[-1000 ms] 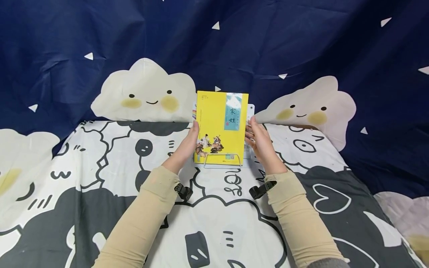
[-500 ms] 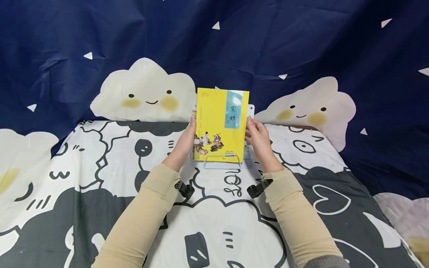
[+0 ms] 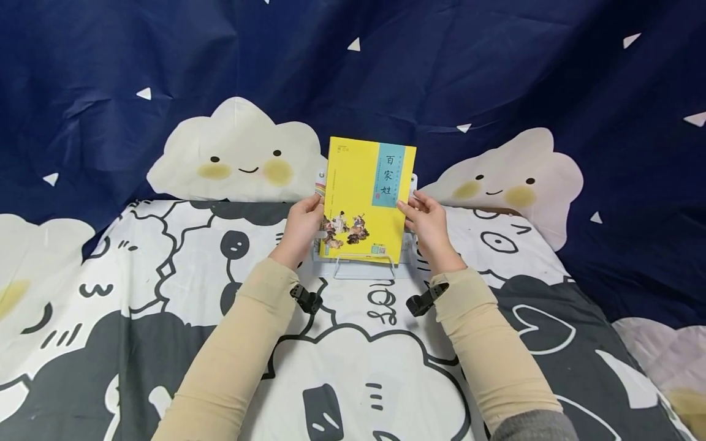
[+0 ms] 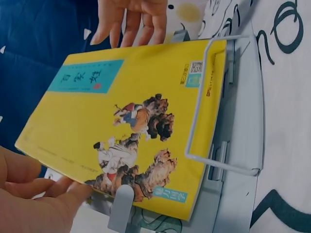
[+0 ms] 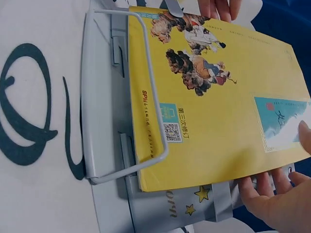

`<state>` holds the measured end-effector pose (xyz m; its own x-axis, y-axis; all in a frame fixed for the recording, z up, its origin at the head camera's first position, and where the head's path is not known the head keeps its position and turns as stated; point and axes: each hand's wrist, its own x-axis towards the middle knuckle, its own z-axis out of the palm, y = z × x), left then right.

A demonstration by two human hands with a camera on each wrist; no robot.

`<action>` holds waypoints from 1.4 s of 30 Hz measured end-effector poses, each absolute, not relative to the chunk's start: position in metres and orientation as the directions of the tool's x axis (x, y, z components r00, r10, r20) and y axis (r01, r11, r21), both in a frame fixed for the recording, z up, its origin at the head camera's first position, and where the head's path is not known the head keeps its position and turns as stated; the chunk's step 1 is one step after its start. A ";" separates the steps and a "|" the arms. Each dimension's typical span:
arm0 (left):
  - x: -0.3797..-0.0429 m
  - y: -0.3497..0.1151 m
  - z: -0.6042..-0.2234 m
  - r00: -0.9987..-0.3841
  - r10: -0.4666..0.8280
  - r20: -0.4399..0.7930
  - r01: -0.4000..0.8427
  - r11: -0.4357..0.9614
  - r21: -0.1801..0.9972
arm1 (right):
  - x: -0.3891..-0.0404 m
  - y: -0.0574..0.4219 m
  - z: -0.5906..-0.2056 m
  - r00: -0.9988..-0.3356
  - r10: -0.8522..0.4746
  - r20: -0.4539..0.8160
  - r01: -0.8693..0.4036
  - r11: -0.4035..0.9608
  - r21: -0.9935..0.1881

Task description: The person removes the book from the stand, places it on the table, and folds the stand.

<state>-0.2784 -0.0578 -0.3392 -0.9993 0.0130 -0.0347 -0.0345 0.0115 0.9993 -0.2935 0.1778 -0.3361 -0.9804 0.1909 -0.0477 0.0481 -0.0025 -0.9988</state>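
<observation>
Our right hand (image 3: pixel 429 226) holds the right edge of a bright yellow paper-covered book (image 3: pixel 355 184), its thumb over the front of the cover and its fingers behind. Our left hand (image 3: pixel 300 228) is at the opposite edge, fingers reaching in behind the book; we cannot tell whether it pinches the edge or only supports it.

We have the book at the middle of the head view, leaning back and tipped a little sideways, its lower end inside the thin wire bracket (image 4: pixel 196 111) at the front of a pale grey metal book stand (image 4: pixel 244 121). Its cover carries a blue title panel with dark characters near the upper right, and painted figures among brown rocks low on the left. On our left side a rounded grey metal clip (image 4: pixel 122 206) overlaps the front of the cover, while on our right a flat grey support (image 5: pixel 222 201) shows beside the book, clear of its front. Behind the book we see part of a printed backing panel with gold stars and lettering (image 5: pixel 150 213).

We wear long beige sleeves (image 3: pixel 231 352) and a black strap (image 3: pixel 306 299) at each wrist. Beneath the stand spreads a white and black cartoon-print cloth (image 3: pixel 353 361); beyond it hangs a navy backdrop (image 3: pixel 397 73) with white triangles and pale smiling clouds (image 3: pixel 237 147).
</observation>
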 end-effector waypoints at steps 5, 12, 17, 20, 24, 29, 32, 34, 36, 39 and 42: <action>-0.284 -0.060 -0.341 -0.999 -0.048 -0.017 -0.018 0.026 1.000 | -0.299 0.180 -0.335 -0.986 0.151 -0.069 0.067 -0.017 -0.998; -0.290 -0.061 -0.339 -0.993 -0.118 -0.025 -0.028 0.024 0.999 | -0.305 0.183 -0.338 -0.990 0.120 -0.074 0.073 -0.016 -0.997; -0.294 -0.060 -0.339 -0.987 -0.159 -0.017 -0.026 0.055 0.998 | -0.309 0.182 -0.338 -0.988 0.140 -0.070 0.074 0.023 -0.997; -0.297 -0.061 -0.338 -0.985 -0.173 -0.006 -0.020 0.079 0.997 | -0.311 0.181 -0.337 -0.985 0.160 -0.066 0.074 0.044 -0.996; -0.301 -0.061 -0.337 -0.985 -0.171 0.008 -0.008 0.088 0.996 | -0.314 0.181 -0.334 -0.978 0.195 -0.066 0.078 0.050 -0.996; -0.306 -0.060 -0.334 -0.987 -0.161 0.022 0.006 0.096 0.995 | -0.316 0.185 -0.329 -0.979 0.192 -0.072 0.073 -0.002 -0.997; -0.309 -0.060 -0.333 -0.987 -0.162 0.023 0.003 0.123 0.992 | -0.318 0.188 -0.326 -0.985 0.156 -0.068 0.063 -0.036 -0.997; -0.310 -0.061 -0.332 -0.987 -0.158 0.030 0.008 0.140 0.990 | -0.319 0.190 -0.323 -0.989 0.133 -0.061 0.054 -0.053 -0.997; -0.311 -0.061 -0.329 -0.987 -0.152 0.050 0.026 0.156 0.987 | -0.319 0.192 -0.319 -0.993 0.112 -0.045 0.037 -0.077 -0.996; -0.313 -0.063 -0.323 -0.986 -0.135 0.102 0.077 0.175 0.982 | -0.320 0.194 -0.313 -0.996 0.086 -0.012 0.004 -0.095 -0.995; -0.314 -0.066 -0.317 -0.981 -0.118 0.156 0.131 0.201 0.971 | -0.321 0.196 -0.306 -0.998 0.063 0.031 -0.037 -0.093 -0.995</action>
